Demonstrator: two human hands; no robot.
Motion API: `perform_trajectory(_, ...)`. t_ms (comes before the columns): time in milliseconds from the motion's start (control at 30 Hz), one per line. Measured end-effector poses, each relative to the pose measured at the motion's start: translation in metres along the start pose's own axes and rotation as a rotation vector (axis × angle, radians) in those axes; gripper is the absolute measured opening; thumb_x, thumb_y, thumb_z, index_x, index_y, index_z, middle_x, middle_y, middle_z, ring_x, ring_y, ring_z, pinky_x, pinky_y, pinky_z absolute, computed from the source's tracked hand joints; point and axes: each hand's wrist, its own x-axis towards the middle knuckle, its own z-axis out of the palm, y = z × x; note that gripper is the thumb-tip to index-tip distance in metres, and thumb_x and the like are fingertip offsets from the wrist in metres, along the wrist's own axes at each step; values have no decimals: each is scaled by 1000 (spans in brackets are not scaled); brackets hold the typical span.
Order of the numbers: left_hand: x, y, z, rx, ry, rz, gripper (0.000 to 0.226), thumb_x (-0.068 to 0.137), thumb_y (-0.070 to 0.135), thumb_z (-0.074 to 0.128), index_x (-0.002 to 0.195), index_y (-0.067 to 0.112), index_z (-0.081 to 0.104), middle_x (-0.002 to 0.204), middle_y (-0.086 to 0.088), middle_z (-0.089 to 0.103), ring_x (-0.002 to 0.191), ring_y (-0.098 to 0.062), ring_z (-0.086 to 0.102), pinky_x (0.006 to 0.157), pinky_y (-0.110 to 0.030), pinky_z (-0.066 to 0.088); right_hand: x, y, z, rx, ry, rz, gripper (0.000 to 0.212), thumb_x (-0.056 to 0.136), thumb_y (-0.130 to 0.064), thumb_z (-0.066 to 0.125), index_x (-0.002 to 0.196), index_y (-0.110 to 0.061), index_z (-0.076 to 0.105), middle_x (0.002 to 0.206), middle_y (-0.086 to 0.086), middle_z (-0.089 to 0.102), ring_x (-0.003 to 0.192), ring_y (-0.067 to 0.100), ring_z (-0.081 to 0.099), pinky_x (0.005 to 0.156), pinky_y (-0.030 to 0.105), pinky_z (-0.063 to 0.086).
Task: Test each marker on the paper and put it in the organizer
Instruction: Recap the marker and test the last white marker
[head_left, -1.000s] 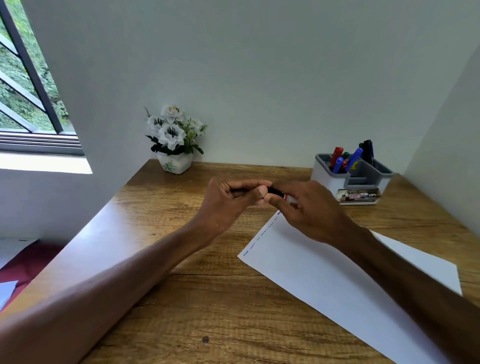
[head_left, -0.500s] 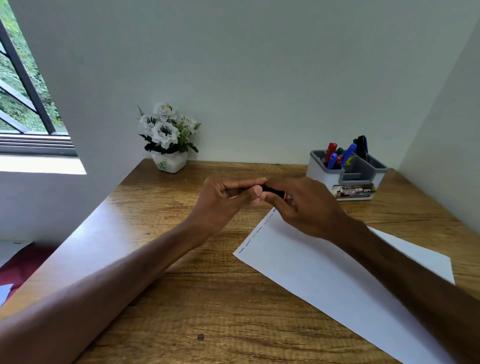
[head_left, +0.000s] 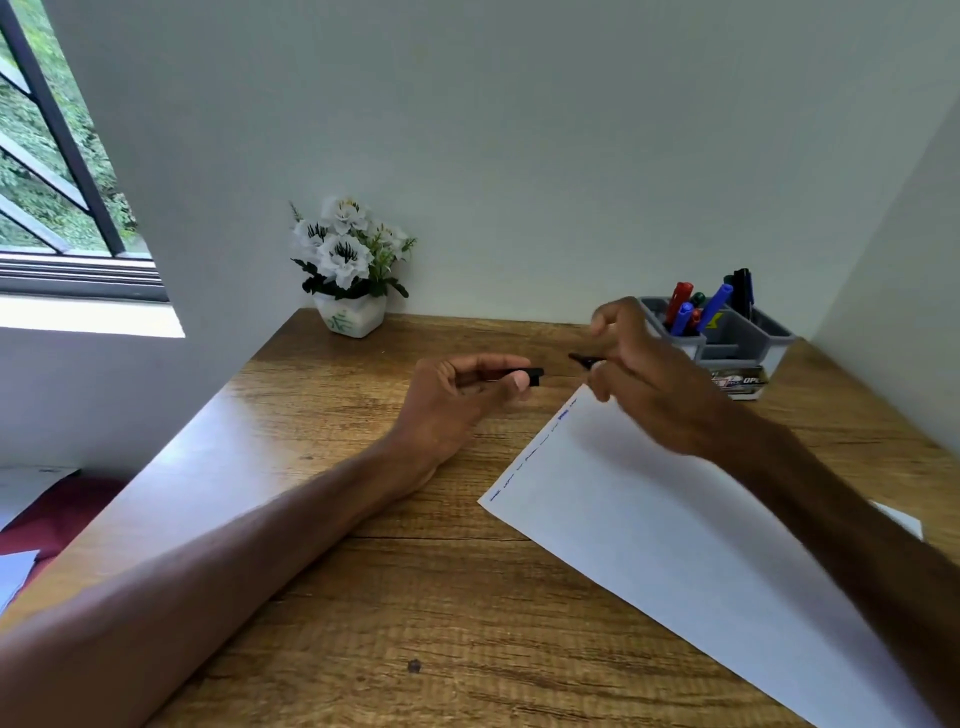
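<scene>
While my left hand (head_left: 457, 400) pinches the cap (head_left: 527, 375), my right hand (head_left: 654, 384) grips the marker (head_left: 583, 359), tip toward nine o'clock. Paper (head_left: 675, 545) lies at six.

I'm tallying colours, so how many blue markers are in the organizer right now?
2. One blue marker stands low in the organizer's left compartment; the other blue marker leans taller just right of it. More may be hidden inside.

Wooden surface (head_left: 415, 597) in a pale corner.
A pot of white flowers (head_left: 349, 270) stands at its far edge against the wall (head_left: 519, 156); a barred window (head_left: 52, 182) with greenery outside sits at left.
</scene>
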Motion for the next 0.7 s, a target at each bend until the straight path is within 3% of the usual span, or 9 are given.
perform_trajectory(133, 1, -3, 1, -11, -10, -55, 22, 93, 9, 73, 114, 1, 73, 102, -11, 80, 96, -26, 78, 83, -27, 64, 2, 3, -20, 614, 118, 142, 37, 96, 10, 36, 83, -15, 60, 79, 22, 64, 61, 14, 57, 50, 23, 41)
perform_trajectory(233, 2, -7, 5, 37, -51, -73, 20, 98, 10, 67, 115, 1, 71, 102, -11, 80, 93, -26, 79, 79, -26, 64, 2, 4, -25, 943, 55, 258, 44, 94, 14, 36, 100, -11, 71, 97, 18, 75, 76, 17, 67, 60, 24, 53)
perform_trajectory(333, 3, -9, 7, 127, -110, -63, 20, 101, 12, 62, 118, 2, 68, 103, -8, 80, 92, -20, 78, 77, -22, 62, 4, 9, -24, 1212, 1, 330, 47, 94, 16, 41, 125, -7, 68, 112, 19, 75, 85, 15, 69, 67, 22, 59)
perform_trajectory(433, 3, -10, 8, 209, -168, -37, 17, 103, 12, 60, 116, 6, 68, 105, -5, 79, 95, -13, 77, 83, -21, 60, 5, 11, -17, 1270, -11, 335, 53, 88, 17, 49, 134, -6, 64, 118, 19, 73, 88, 15, 68, 69, 21, 60)
perform_trajectory(567, 0, -10, 9, 350, -242, 36, 14, 103, 16, 60, 113, 12, 69, 108, 7, 78, 106, -4, 72, 95, -24, 57, -1, 7, -5, 1175, -37, 267, 50, 87, 3, 63, 136, -9, 64, 125, 16, 72, 95, 14, 69, 75, 19, 60)
perform_trajectory(700, -5, -7, 9, 501, -291, 84, 18, 103, 21, 61, 118, 19, 70, 117, 12, 74, 108, 5, 67, 91, -11, 51, -5, 2, 8, 1052, -47, 207, 46, 86, -20, 70, 131, -10, 66, 119, 15, 74, 94, 15, 70, 72, 21, 59)
